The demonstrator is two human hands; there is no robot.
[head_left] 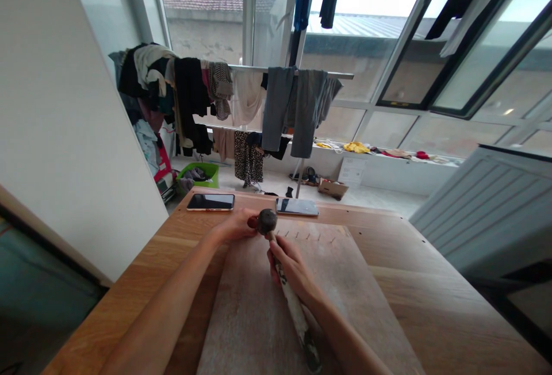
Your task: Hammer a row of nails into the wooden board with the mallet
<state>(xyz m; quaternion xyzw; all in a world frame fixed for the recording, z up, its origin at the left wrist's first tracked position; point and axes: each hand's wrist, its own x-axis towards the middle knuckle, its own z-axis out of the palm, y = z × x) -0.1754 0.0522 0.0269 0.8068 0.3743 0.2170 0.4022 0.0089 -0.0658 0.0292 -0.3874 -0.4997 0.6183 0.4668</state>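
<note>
My right hand (292, 266) is closed around the upper handle of a hammer (297, 317). Its rounded dark head (267, 221) points away from me, and the worn, paint-flaked handle slants back towards me. Beside the head, my left hand (240, 225) rests at the far left part of a wooden board (267, 317). Its fingers look pinched together, but the hammer head covers their tips and whatever they may hold. To the right of the head, several nails (307, 236) stand in a row near the board's far edge, some leaning.
Two phones, a dark one (211, 202) and a pale reflecting one (297, 207), lie at the far edge of the wooden table (414, 283). Beyond are a laundry rack with trousers (308, 110), a green basket (211, 172) and a cardboard box (332, 188). A white panel (77, 104) stands left.
</note>
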